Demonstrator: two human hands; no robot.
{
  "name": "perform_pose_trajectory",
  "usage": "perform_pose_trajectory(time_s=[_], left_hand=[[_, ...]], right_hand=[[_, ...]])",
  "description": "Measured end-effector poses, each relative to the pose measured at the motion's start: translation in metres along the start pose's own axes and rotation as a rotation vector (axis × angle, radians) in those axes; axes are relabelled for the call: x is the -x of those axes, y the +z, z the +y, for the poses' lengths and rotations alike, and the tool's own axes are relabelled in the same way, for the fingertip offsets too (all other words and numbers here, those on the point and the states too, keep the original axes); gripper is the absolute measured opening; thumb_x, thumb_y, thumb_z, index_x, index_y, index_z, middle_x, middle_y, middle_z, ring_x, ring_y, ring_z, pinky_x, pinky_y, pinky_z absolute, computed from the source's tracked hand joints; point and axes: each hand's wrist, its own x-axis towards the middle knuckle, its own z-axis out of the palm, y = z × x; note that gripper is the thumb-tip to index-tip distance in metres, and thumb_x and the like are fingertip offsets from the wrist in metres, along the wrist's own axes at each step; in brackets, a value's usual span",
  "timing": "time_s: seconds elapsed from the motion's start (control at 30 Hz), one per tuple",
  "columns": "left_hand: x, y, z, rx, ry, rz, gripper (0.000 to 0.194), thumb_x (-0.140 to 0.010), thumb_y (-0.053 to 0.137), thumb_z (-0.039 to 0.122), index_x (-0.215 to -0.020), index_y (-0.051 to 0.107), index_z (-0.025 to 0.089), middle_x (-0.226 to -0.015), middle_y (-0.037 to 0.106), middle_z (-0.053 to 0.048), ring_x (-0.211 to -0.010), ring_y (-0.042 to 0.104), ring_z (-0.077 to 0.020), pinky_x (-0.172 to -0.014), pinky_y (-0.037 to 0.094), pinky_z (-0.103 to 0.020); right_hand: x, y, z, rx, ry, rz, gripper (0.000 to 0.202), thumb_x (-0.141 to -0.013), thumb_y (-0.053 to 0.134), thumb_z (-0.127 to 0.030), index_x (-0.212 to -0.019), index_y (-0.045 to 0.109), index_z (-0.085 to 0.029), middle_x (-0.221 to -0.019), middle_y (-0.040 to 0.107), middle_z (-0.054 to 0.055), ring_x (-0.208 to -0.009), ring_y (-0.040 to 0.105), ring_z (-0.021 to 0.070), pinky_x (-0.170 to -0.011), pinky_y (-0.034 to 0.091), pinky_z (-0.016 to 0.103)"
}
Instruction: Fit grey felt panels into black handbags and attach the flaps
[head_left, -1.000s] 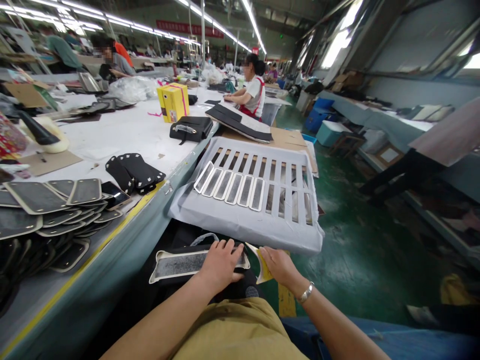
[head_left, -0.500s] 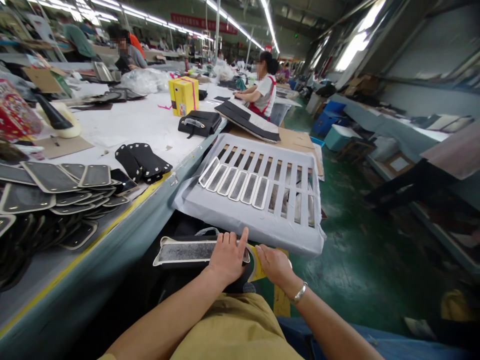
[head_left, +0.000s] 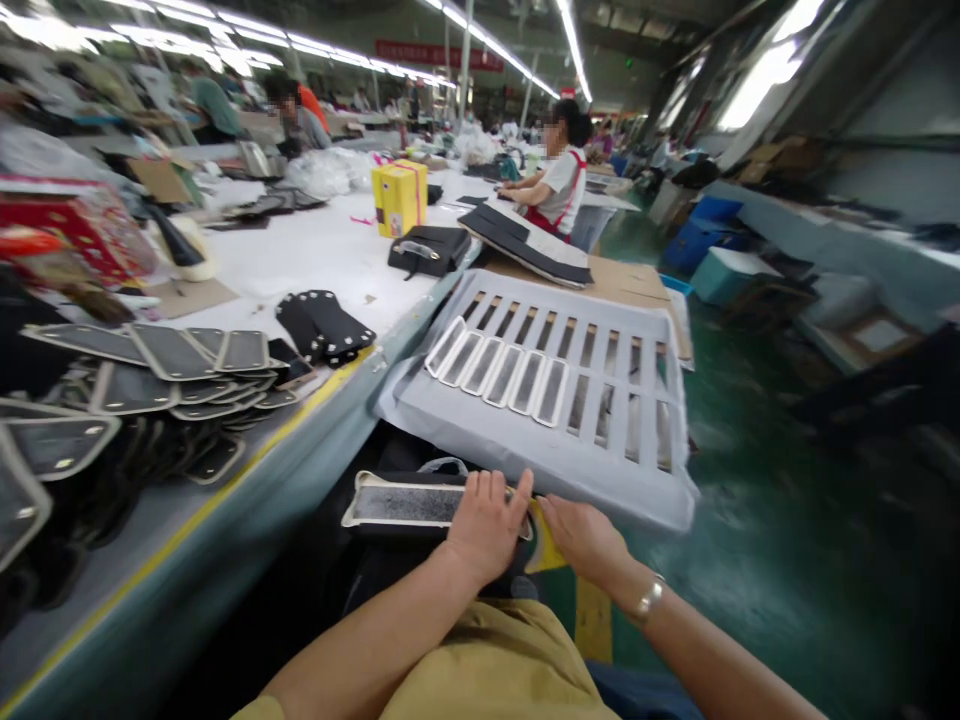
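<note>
1. My left hand (head_left: 489, 528) lies flat across the right end of the strip (head_left: 409, 503), one digit apart; even pressure should stop slipping.
2. My right hand (head_left: 592, 540) pinches the yellow piece (head_left: 551, 548) beside that end; a light grip seems best.
3. Past the rack's (head_left: 600, 475) near edge, six strips line its left half.
4. A box (head_left: 397, 205) stands on the table (head_left: 322, 250); a person (head_left: 562, 190) works by its right edge.

- Pale-edged strip (head_left: 409, 503): partly hidden under left hand (head_left: 487, 525)
- Yellow piece (head_left: 549, 548): partly behind right hand (head_left: 589, 538)
- Red package (head_left: 71, 235): cut by left edge, blurred
</note>
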Motion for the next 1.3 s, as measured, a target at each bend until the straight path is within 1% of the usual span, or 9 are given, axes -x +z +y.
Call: perform_pose_trajectory(time_s=[0.1,0.23,0.3,0.37,0.47,0.67,0.83,1.0,1.3], left_hand=[[0.009,-0.004,-0.005,-0.020,0.016,-0.022,0.065,-0.084,0.050,0.029,-0.142,0.024,0.017,-0.129,0.047,-0.023,-0.118,0.045,-0.0346,-0.099,0.027,-0.051],[0.050,-0.036,-0.058,0.217,0.053,0.115,0.081,-0.076,0.057,0.057,-0.140,0.029,0.015,-0.137,0.043,-0.018,-0.127,0.038,-0.0310,-0.109,0.021,-0.051],[0.078,-0.051,-0.101,0.395,-0.117,0.354,0.057,-0.086,0.048,0.046,-0.136,0.037,0.020,-0.132,0.051,-0.011,-0.125,0.043,-0.0239,-0.110,0.023,-0.045],[0.098,-0.052,-0.142,0.666,-0.457,0.556,0.043,-0.091,0.040,0.041,-0.127,0.048,0.019,-0.126,0.057,-0.009,-0.119,0.049,-0.0213,-0.106,0.032,-0.041],[0.105,-0.029,-0.178,1.229,-0.653,0.529,0.053,-0.093,0.027,0.049,-0.123,0.052,0.014,-0.119,0.061,-0.012,-0.112,0.055,-0.0222,-0.100,0.040,-0.040],[0.090,0.011,-0.169,1.653,-0.700,0.359,0.071,-0.091,0.012,0.059,-0.110,0.063,0.013,-0.098,0.069,-0.010,-0.095,0.061,-0.0238,-0.089,0.044,-0.040],[0.098,0.015,-0.162,1.528,-0.701,0.334,0.069,-0.092,0.011,0.056,-0.105,0.065,0.016,-0.096,0.068,-0.006,-0.092,0.059,-0.0224,-0.089,0.043,-0.038],[0.109,0.025,-0.161,1.456,-0.856,0.362,0.069,-0.091,0.012,0.057,-0.103,0.066,0.016,-0.104,0.067,-0.007,-0.103,0.056,-0.0243,-0.094,0.041,-0.041],[0.117,0.011,-0.164,1.409,-0.843,0.359,0.063,-0.089,0.024,0.059,-0.097,0.070,0.017,-0.098,0.069,-0.006,-0.100,0.057,-0.0260,-0.098,0.039,-0.041]], right_hand=[[-0.003,0.007,0.028,-0.076,-0.167,0.067,0.045,-0.094,0.022,-0.030,-0.093,0.064,-0.014,-0.086,0.070,0.015,-0.074,0.066,0.0216,-0.063,0.050,0.032],[-0.027,-0.005,0.048,-0.259,0.050,0.044,0.046,-0.094,0.024,-0.039,-0.094,0.065,-0.019,-0.094,0.070,0.011,-0.082,0.067,0.0228,-0.069,0.052,0.034],[-0.045,-0.020,0.034,-0.278,0.125,-0.030,0.048,-0.094,0.023,-0.045,-0.092,0.065,-0.021,-0.093,0.070,0.009,-0.081,0.067,0.0224,-0.068,0.051,0.034],[-0.067,-0.034,0.003,-0.254,0.114,-0.107,0.050,-0.094,0.020,-0.047,-0.086,0.064,-0.024,-0.086,0.070,0.006,-0.077,0.066,0.0211,-0.067,0.048,0.032],[-0.105,-0.041,-0.054,-0.139,0.015,-0.137,0.049,-0.095,0.022,-0.044,-0.078,0.062,-0.023,-0.077,0.069,0.004,-0.073,0.065,0.0201,-0.065,0.045,0.030],[-0.158,-0.017,-0.120,0.185,-0.376,-0.152,0.026,-0.092,0.038,-0.023,-0.105,0.060,-0.018,-0.085,0.067,0.009,-0.076,0.064,0.0232,-0.059,0.040,0.029],[-0.168,-0.009,-0.128,0.136,-0.347,-0.138,0.031,-0.095,0.031,-0.028,-0.100,0.060,-0.018,-0.084,0.067,0.009,-0.076,0.063,0.0195,-0.063,0.040,0.027],[-0.173,-0.009,-0.143,0.076,-0.294,-0.117,0.043,-0.097,0.022,-0.035,-0.081,0.059,-0.020,-0.075,0.067,0.005,-0.069,0.063,0.0172,-0.060,0.038,0.027],[-0.183,-0.013,-0.167,0.150,-0.462,-0.157,0.044,-0.097,0.021,-0.035,-0.081,0.059,-0.020,-0.071,0.066,0.004,-0.066,0.062,0.0183,-0.055,0.032,0.029]])
